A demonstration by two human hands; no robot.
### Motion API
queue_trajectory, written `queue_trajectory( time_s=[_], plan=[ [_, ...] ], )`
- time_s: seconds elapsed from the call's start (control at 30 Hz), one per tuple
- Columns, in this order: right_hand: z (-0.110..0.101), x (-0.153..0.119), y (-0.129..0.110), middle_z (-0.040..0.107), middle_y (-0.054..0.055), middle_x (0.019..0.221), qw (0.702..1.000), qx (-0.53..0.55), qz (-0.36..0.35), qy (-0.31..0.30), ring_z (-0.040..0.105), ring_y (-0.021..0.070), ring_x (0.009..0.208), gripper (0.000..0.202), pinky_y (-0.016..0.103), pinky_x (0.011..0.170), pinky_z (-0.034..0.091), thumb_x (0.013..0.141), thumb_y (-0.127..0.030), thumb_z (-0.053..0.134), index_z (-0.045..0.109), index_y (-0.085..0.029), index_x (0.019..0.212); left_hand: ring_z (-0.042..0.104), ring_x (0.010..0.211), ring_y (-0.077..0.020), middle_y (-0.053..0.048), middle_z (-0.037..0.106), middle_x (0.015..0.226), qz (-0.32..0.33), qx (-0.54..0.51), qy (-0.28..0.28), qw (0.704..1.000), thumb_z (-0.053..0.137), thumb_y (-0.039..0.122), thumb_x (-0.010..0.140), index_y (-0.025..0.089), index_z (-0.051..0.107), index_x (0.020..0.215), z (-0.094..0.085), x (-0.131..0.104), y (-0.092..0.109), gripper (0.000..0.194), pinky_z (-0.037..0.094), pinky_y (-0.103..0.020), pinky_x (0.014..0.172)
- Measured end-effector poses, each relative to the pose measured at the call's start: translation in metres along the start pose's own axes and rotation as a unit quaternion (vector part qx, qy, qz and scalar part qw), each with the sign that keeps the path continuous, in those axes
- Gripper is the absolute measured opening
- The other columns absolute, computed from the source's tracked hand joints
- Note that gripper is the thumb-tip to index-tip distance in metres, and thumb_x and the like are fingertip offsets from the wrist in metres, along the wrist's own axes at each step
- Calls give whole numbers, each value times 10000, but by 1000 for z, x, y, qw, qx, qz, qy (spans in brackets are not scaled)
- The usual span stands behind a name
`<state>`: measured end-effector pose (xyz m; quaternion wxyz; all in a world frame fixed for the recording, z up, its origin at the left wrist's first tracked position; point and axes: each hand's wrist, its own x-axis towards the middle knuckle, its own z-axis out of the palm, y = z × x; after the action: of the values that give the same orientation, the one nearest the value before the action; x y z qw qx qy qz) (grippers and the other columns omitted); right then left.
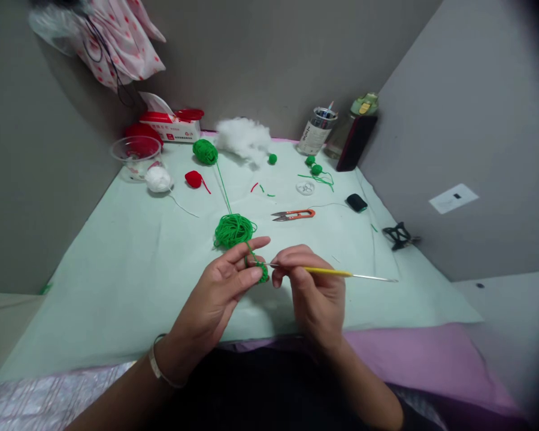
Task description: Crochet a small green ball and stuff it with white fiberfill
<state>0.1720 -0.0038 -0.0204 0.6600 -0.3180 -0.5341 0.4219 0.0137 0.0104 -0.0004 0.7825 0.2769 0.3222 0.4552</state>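
My left hand pinches a small green crochet piece between thumb and fingers, its index finger stretched out with green yarn running over it. In my right hand is a crochet hook with a yellow handle, held like a pen. The hook's thin metal tip reaches left to the green piece; its other metal end sticks out to the right. Just beyond my left hand lies a loose heap of green yarn, joined by a strand to a green yarn ball farther back.
Orange thread snips lie beyond my right hand, near a white round dish and a black object. Behind are white stuffing, a red yarn ball, a white yarn ball, a can and a bottle.
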Motion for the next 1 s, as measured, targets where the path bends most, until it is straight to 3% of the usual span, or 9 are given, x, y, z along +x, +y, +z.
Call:
queue_trajectory(
  time_s=[0.13,0.3,0.4,0.47,0.53,0.6,0.73,1.0],
  plan=[
    [-1,5,-1,720,27,910,996,62,56,31,666,113,680,156,256,617,560,1016,-288,676,825,-251,983,621,886,-159,-15,652,878,-20,-42,-28,999,845,247,797,181,807,1237,-1,0,3,446,502,-317,957],
    [-5,10,-4,698,13,781,987,98,113,64,611,95,608,166,199,526,518,974,-337,728,808,-220,887,611,827,-144,-17,637,824,-42,-74,-48,995,803,218,804,143,835,1131,-3,1,2,337,536,-317,942],
    [-4,9,-4,729,27,826,995,55,79,33,634,118,627,182,238,544,543,986,-369,709,803,-230,918,656,899,-170,-25,696,883,10,6,-25,1000,818,245,835,197,834,1121,-3,1,-2,290,525,-316,958],
    [-1,7,-4,763,51,918,1000,-14,27,8,685,152,746,165,276,623,574,1007,-334,685,815,-241,969,671,959,-180,-24,730,940,52,72,-16,996,830,252,857,247,826,1137,-4,1,-5,280,522,-306,964],
    [1,5,-4,784,62,985,997,-69,-17,-6,709,178,880,160,298,705,585,1021,-270,665,825,-257,1025,676,1003,-180,-14,733,977,71,112,-9,991,834,254,872,293,812,1176,-4,0,-6,308,527,-299,968],
    [2,4,-3,789,52,1008,997,-73,-31,-4,704,169,891,181,298,726,579,1030,-228,649,823,-273,1055,674,1019,-176,-6,713,990,73,126,4,989,842,254,867,317,803,1208,-5,-2,-5,349,531,-294,973],
    [-1,4,0,763,27,993,1000,-1,11,7,662,126,755,185,282,677,554,1047,-247,628,810,-279,1051,666,1010,-171,-11,681,976,69,135,13,988,839,254,862,298,808,1207,-6,-3,-1,349,524,-286,976],
    [-3,9,-1,780,24,927,992,98,83,5,681,110,704,186,246,652,571,1049,-328,632,783,-243,980,634,924,-137,3,663,925,90,170,8,981,796,275,907,309,829,1158,-9,-4,1,255,510,-228,872]
  ],
)
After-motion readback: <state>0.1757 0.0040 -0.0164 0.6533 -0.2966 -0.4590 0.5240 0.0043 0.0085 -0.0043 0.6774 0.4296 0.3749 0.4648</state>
